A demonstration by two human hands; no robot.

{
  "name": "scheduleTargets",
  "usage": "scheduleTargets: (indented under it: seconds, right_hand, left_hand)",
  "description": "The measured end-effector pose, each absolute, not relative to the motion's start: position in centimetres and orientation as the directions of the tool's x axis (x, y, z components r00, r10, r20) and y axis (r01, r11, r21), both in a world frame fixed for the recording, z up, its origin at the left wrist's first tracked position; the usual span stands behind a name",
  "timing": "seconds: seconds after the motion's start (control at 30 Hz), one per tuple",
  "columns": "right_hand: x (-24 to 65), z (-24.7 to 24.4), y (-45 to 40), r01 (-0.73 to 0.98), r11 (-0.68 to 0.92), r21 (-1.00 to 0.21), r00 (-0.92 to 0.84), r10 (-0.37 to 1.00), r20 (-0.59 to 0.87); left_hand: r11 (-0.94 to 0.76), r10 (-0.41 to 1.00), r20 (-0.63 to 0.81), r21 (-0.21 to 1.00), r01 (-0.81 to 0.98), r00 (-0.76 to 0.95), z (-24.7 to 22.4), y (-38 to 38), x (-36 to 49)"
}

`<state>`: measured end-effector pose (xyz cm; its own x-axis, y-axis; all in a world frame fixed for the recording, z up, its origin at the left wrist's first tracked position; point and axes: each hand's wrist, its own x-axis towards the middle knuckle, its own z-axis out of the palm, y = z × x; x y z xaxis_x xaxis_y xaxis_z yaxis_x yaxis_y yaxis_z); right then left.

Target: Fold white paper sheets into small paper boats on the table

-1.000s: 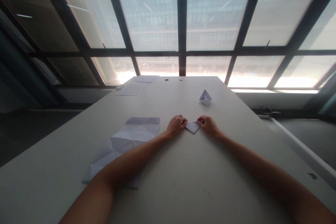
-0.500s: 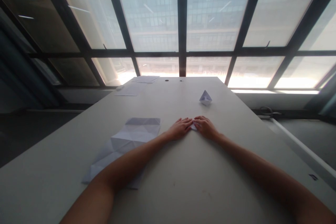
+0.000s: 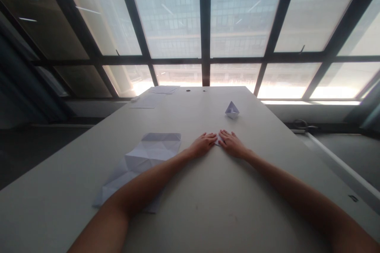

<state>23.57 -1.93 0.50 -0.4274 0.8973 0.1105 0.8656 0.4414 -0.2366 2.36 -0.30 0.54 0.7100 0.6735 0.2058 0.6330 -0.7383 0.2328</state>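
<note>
A small folded white paper (image 3: 217, 140) lies flat on the white table (image 3: 202, 197), mostly covered by my hands. My left hand (image 3: 204, 144) rests on its left side with the fingers stretched out flat. On its right side lies my right hand (image 3: 232, 144), palm down with the fingers spread. Beyond my right hand stands a folded paper boat (image 3: 232, 110). A large creased sheet of paper (image 3: 154, 150) is spread at the left, partly under my left forearm.
Flat paper sheets (image 3: 145, 101) lie at the far left of the table. Near the far edge is a small dark round spot (image 3: 188, 90). Large windows rise beyond the table, and a white rail (image 3: 341, 162) runs along the right.
My right hand has shifted slightly, and its fingers are now more spread and flatter. My left hand has barely moved.
</note>
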Motion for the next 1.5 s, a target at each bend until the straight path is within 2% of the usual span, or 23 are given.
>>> scheduleTargets:
  seconds: [0.33, 0.6, 0.67, 0.77, 0.83, 0.93, 1.1, 1.3, 1.5]
  right_hand:
    - [24.1, 0.3, -1.6, 0.931, 0.302, -0.206, -0.294, 0.953, 0.069]
    - [24.3, -0.1, -1.4, 0.955, 0.205, -0.212, -0.181, 0.975, 0.128]
    - [24.4, 0.0, -1.5, 0.946, 0.230, -0.229, -0.184, 0.962, 0.203]
    - [24.3, 0.2, -1.5, 0.874, 0.425, -0.237, -0.352, 0.888, 0.296]
    - [24.2, 0.2, -1.6, 0.798, 0.549, -0.247, -0.477, 0.828, 0.296]
    - [24.1, 0.1, -1.6, 0.746, 0.605, -0.279, -0.537, 0.794, 0.287]
    - [24.0, 0.1, -1.6, 0.778, 0.565, -0.276, -0.507, 0.823, 0.255]
    - [24.0, 0.7, -1.8, 0.843, 0.479, -0.246, -0.456, 0.878, 0.149]
    - [23.9, 0.9, -1.9, 0.881, 0.423, -0.211, -0.410, 0.906, 0.105]
  left_hand:
    - [-0.788, 0.616, 0.219, 0.184, 0.588, 0.757, 1.0, -0.6, 2.5]
    - [-0.794, 0.607, 0.229, 0.204, 0.572, 0.761, 1.1, -0.7, 2.3]
    - [-0.799, 0.601, 0.233, 0.205, 0.565, 0.765, 1.0, -0.6, 2.3]
    - [-0.799, 0.599, 0.221, 0.215, 0.561, 0.769, 0.9, -0.5, 2.3]
    - [-0.790, 0.610, 0.203, 0.223, 0.570, 0.766, 0.8, -0.5, 2.3]
    - [-0.758, 0.650, 0.161, 0.217, 0.615, 0.743, 0.7, -0.5, 2.3]
    - [-0.726, 0.683, 0.097, 0.194, 0.659, 0.724, 0.6, -0.5, 2.2]
    - [-0.700, 0.711, 0.079, 0.161, 0.695, 0.698, 1.0, -0.9, 2.0]
    - [-0.649, 0.760, 0.068, 0.137, 0.749, 0.646, 1.1, -1.2, 2.3]
